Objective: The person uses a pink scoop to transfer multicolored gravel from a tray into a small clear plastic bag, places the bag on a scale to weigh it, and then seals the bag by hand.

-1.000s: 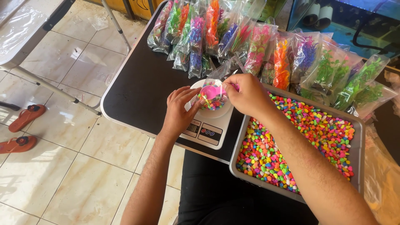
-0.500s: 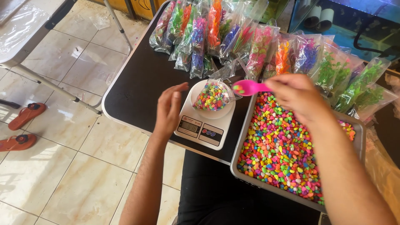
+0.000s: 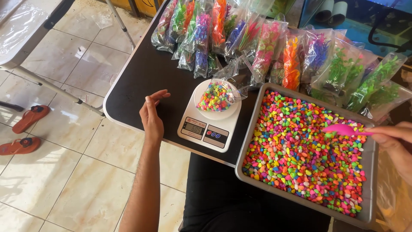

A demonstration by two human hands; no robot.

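Two orange sandals [image 3: 25,131] lie on the tiled floor [image 3: 77,180] at the frame's nine o'clock, below a plastic-wrapped folding table [image 3: 21,30] at ten o'clock. A black table [image 3: 141,81] fills the centre. The left hand [image 3: 152,114] rests at its near edge, released and holding nothing, fingers loosely spread and pointing toward one o'clock, apart from the scale. Just right of it sits a white scale [image 3: 210,124], its display facing the person. On the scale's pan, at the frame's twelve o'clock from the display, stands an open clear bag [image 3: 216,94] partly filled with coloured pebbles. Behind it, from eleven to two o'clock, a row of packets [image 3: 240,38] holds plastic plants in green, purple, orange and pink. At four o'clock from the scale, a grey metal tray [image 3: 244,146] overhangs the table edge above the person's lap, heaped with bright pebbles [image 3: 300,150] in pink, yellow, green, orange and blue. Over the tray's far right corner, at three o'clock in the frame, the right hand [image 3: 397,141] grasps the handle of a pink spoon [image 3: 341,130] between its fingers; the bowl points toward nine o'clock, low over the pebbles; whether it touches them cannot be told.
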